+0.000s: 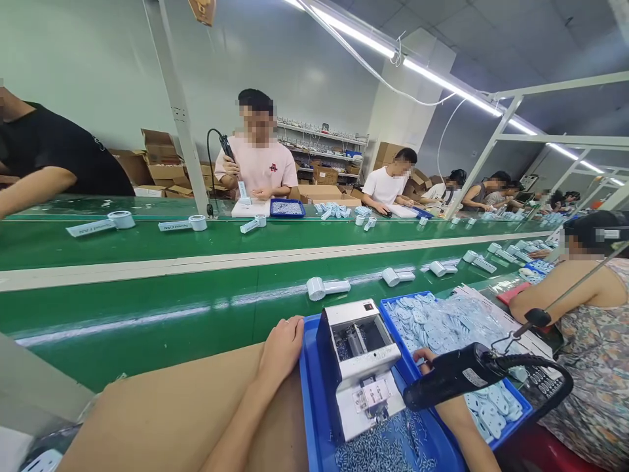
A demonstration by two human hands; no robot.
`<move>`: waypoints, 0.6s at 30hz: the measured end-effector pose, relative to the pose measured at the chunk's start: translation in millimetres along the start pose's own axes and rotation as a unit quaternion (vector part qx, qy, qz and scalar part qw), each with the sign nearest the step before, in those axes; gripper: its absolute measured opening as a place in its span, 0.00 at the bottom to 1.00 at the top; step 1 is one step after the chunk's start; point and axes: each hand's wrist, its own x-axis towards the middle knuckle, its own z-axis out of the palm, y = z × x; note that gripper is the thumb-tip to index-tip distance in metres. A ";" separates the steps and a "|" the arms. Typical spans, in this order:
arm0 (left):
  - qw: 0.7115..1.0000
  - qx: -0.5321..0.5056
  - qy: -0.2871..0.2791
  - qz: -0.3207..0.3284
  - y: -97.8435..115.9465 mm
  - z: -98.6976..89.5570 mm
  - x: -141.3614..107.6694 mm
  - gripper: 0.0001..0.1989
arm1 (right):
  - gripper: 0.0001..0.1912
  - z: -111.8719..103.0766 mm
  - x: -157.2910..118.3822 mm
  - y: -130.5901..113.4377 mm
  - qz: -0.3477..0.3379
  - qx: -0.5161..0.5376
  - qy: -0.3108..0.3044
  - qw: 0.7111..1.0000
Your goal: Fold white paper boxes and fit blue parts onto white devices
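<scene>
My left hand [284, 346] rests palm down on a brown cardboard sheet [171, 400], its fingertips at the rim of a blue tray [312, 393]. It holds nothing. That tray carries a white and dark blue screw feeder box [361, 367] and loose small screws [388, 446]. My right hand [425, 358] lies at the edge of a second blue tray [393, 307] full of white plastic parts. A hanging black electric screwdriver [457, 377] covers most of this hand, so its grip is unclear.
A green conveyor belt [147, 288] runs across in front, carrying white handheld fans [327, 287] [397, 276]. A person [590, 328] works close on my right. Other people sit along the far side with trays and cardboard boxes. A cable [535, 360] loops off the screwdriver.
</scene>
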 end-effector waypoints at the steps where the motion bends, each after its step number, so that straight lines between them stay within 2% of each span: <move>1: 1.000 0.000 0.000 0.000 0.6 -0.7 -0.5 0.28 | 0.46 0.0 -0.4 0.0 0.000 0.001 0.000 1.000; 8: 1.000 0.002 0.002 -0.003 3.3 -3.4 -1.7 0.26 | 0.47 -3.1 3.7 -6.8 0.000 -0.001 -0.025 1.000; 14: 1.000 0.002 -0.011 -0.009 5.4 -3.9 -2.4 0.28 | 0.47 -3.6 0.2 -10.1 -0.002 -0.013 -0.018 1.000; 18: 1.000 0.007 -0.010 -0.014 6.9 -3.3 -3.1 0.28 | 0.46 -4.2 1.5 4.6 0.004 -0.023 -0.025 0.999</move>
